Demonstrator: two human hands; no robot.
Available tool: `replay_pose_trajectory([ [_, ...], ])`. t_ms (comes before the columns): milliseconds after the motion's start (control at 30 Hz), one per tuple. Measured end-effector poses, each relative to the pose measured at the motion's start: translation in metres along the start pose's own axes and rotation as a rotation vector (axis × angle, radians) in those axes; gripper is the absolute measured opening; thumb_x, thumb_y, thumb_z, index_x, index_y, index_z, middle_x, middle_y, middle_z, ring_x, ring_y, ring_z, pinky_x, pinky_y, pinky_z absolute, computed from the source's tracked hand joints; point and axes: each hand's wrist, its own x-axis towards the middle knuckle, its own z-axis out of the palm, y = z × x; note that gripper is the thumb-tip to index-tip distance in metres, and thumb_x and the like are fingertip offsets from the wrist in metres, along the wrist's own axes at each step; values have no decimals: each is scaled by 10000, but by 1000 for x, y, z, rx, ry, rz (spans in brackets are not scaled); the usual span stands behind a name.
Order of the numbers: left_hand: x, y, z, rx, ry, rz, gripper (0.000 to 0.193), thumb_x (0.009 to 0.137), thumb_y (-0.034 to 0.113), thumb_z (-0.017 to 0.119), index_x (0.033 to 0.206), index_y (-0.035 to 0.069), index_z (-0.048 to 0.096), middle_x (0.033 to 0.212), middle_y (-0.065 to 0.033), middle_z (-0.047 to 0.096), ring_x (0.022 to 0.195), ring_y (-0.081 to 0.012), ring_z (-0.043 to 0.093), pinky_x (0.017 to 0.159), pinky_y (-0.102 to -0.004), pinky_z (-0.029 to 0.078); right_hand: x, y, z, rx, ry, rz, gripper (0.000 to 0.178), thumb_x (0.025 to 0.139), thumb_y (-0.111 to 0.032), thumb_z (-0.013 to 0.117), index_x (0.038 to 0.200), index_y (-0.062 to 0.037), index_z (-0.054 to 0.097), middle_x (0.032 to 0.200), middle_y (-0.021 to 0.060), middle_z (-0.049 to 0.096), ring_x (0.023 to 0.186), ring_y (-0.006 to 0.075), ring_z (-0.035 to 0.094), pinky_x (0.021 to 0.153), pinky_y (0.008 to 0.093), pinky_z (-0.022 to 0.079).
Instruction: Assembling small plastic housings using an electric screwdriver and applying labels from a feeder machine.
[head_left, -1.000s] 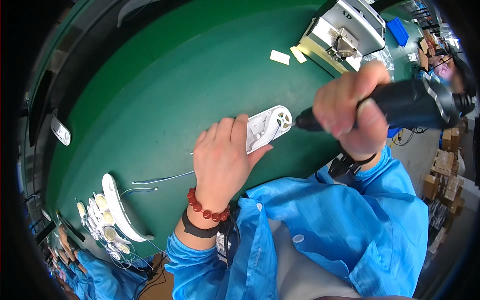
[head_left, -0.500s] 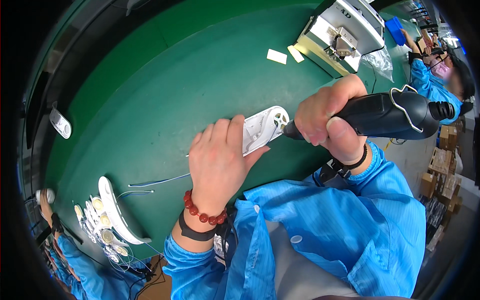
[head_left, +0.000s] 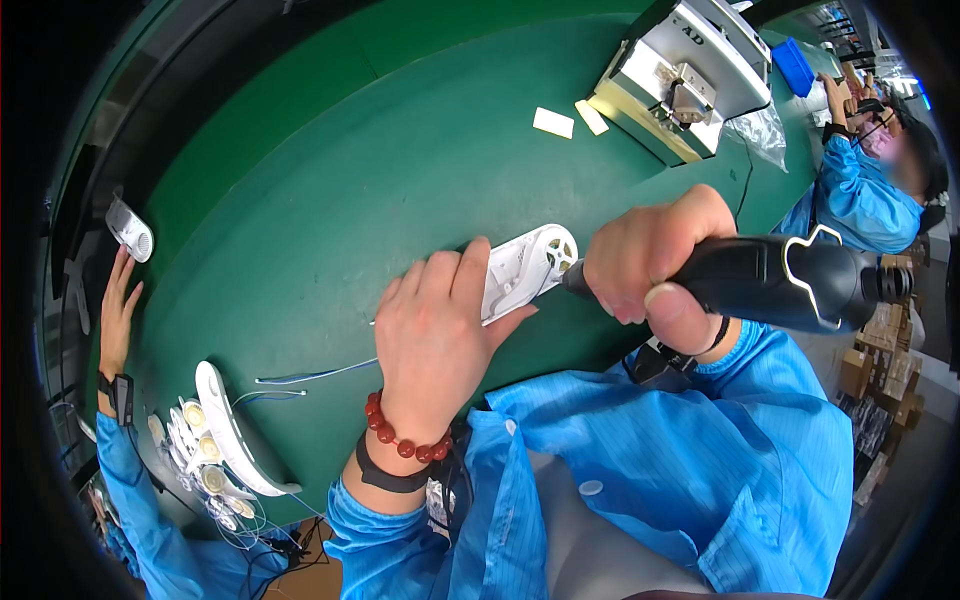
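Observation:
My left hand (head_left: pixel 435 315) presses a white plastic housing (head_left: pixel 512 272) against the green bench, its fingers and thumb closed around the near part. At the housing's rounded right end sits a spoked round opening (head_left: pixel 556 247). My right hand (head_left: pixel 660 255) is wrapped round a black electric screwdriver (head_left: pixel 780 280) with a wire hanging loop. The driver's tip meets the right end of the housing; whether a screw sits under it is too small to tell. A blue and white cable (head_left: pixel 318 376) runs out leftward from beneath my left hand.
At the left lie a long white curved shell (head_left: pixel 235 430) and several wired round parts (head_left: pixel 205 450). A box-shaped machine (head_left: pixel 680 85) stands at the far right, with small pale cards (head_left: pixel 553 122) beside it. Co-workers sit on both sides, one reaching to another white shell (head_left: pixel 130 228).
My right hand and the screwdriver have dropped slightly, the driver now tilting more downward to the right. The co-worker at left has reached forward to the far white shell.

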Motion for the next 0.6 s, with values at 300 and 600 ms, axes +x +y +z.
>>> replay_pose_trajectory([
  [300, 0, 1, -1, 2, -19, -17, 659, 600, 330, 904, 1150, 43, 681, 933, -76, 646, 806, -285, 642, 702, -394, 514, -3, 6, -3, -74, -22, -31, 280, 905, -134, 701, 1000, -99, 440, 689, 33, 538, 538, 157, 534, 500, 319, 454],
  [600, 0, 2, -2, 31, -3, 9, 677, 628, 367, 876, 1178, 50, 642, 931, -66, 623, 817, -262, 625, 713, -393, 488, 0, -9, -14, -68, -27, 26, 250, 879, -57, 701, 983, -59, 473, 692, 73, 571, 594, 180, 567, 566, 334, 469],
])
